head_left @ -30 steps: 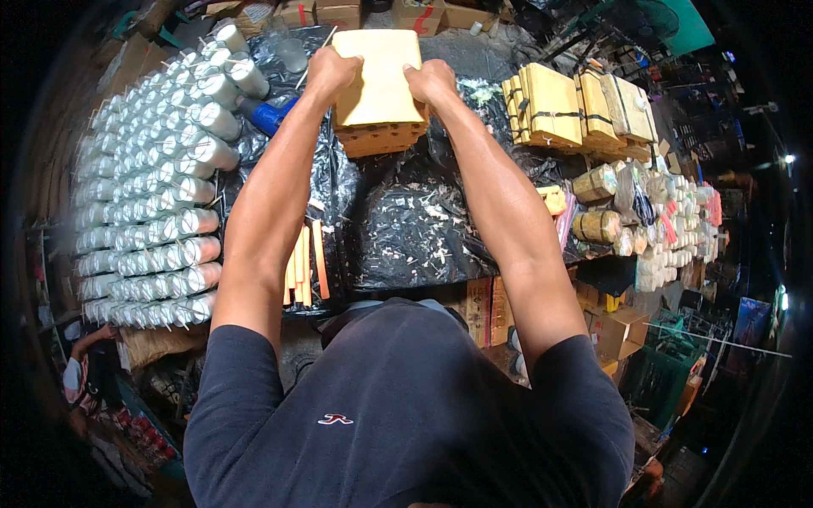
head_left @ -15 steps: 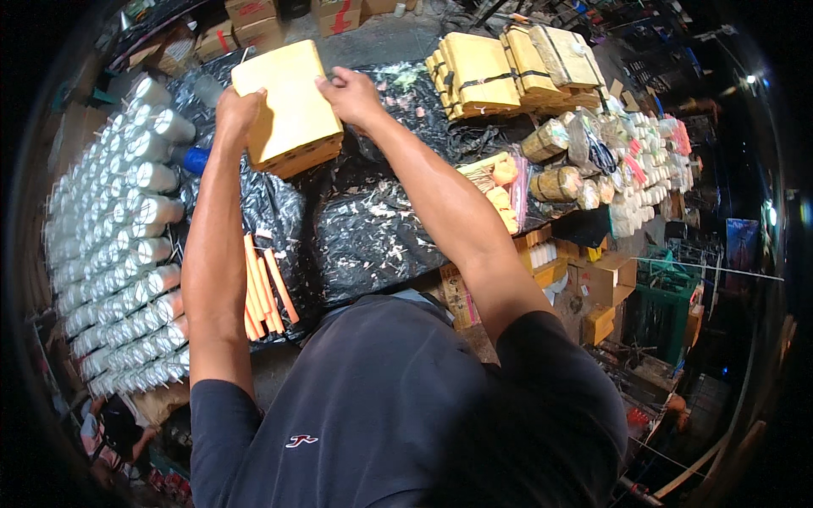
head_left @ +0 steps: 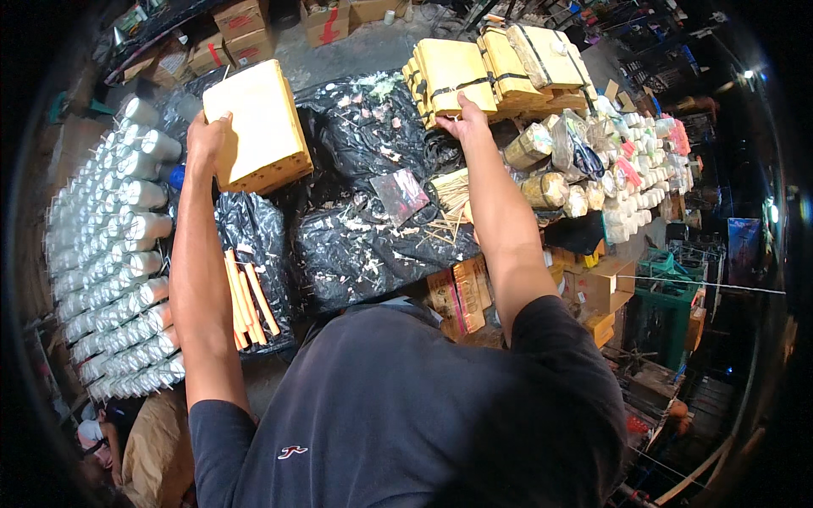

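Note:
My left hand [head_left: 209, 140] grips the left edge of a thick yellow block [head_left: 254, 118], thumb on its top face. Small dark holes run along the block's near side. My right hand [head_left: 467, 118] is at the near edge of a yellow slab bundle [head_left: 453, 72] bound with a black band. One finger stretches onto the slab's face and the thumb points left along its edge; the other fingers are partly hidden. Between my arms, thin sticks [head_left: 449, 203] and a dark pinkish card [head_left: 400, 196] lie on black plastic sheeting [head_left: 364, 254].
Rows of white cylinders [head_left: 140, 195] with strings stand at the left, near a blue spool [head_left: 176, 176]. Orange rods [head_left: 246, 296] lie by my left forearm. Wrapped bundles [head_left: 542, 190] and more white cylinders [head_left: 627, 220] crowd the right. Cardboard boxes [head_left: 241, 30] stand beyond the table.
My right hand has left the yellow block and moved right to the banded slabs. The block, still in my left hand, sits farther left and slightly nearer in view.

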Action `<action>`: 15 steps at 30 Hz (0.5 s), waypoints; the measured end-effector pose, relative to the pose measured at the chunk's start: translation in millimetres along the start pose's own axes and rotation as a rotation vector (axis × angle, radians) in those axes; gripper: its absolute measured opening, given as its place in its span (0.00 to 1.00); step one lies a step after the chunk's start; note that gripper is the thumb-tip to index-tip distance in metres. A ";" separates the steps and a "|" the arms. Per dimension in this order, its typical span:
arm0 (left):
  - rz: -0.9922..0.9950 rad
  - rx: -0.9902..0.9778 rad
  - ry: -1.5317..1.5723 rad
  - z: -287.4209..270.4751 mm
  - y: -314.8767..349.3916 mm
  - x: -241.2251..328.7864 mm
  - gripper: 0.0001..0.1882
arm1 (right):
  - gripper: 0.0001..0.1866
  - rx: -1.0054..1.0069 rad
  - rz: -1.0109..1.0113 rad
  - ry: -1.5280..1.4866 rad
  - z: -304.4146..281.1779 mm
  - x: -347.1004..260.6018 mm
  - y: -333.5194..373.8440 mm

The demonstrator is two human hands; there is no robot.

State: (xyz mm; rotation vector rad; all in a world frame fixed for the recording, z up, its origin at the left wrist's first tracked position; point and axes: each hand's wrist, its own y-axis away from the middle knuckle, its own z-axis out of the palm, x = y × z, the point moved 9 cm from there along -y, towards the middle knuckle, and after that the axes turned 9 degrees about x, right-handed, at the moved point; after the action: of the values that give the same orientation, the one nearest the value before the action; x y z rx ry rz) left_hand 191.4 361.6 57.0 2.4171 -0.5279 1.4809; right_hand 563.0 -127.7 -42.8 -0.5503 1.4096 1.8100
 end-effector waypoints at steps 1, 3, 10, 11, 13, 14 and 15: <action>-0.001 -0.010 0.012 2.5 2.4 4.2 0.26 | 0.26 0.030 -0.003 0.021 -4.9 -5.6 -8.7; -0.005 -0.034 0.041 11.5 10.8 17.3 0.26 | 0.23 0.077 0.023 0.020 -21.1 -7.9 -22.1; 0.036 -0.008 -0.038 -0.4 34.1 27.5 0.23 | 0.32 0.083 0.088 -0.049 -21.5 -1.7 14.5; 0.035 -0.011 -0.038 -1.5 33.7 25.9 0.23 | 0.31 0.098 0.064 -0.062 -22.1 -7.2 19.2; 0.038 -0.024 -0.032 0.9 30.0 25.4 0.24 | 0.30 0.070 -0.012 -0.159 -22.9 -16.9 29.4; 0.042 -0.018 -0.031 2.0 28.2 25.0 0.24 | 0.30 0.053 -0.085 -0.222 -23.4 -24.1 33.9; 0.048 -0.014 -0.031 3.4 26.5 24.9 0.25 | 0.30 0.036 -0.159 -0.286 -25.4 -31.1 39.7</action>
State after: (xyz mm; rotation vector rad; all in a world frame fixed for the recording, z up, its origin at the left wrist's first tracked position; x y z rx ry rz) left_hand 193.0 332.2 78.5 2.4367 -0.6042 1.4562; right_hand 548.2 -165.1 -3.2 -0.3572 1.1685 1.6590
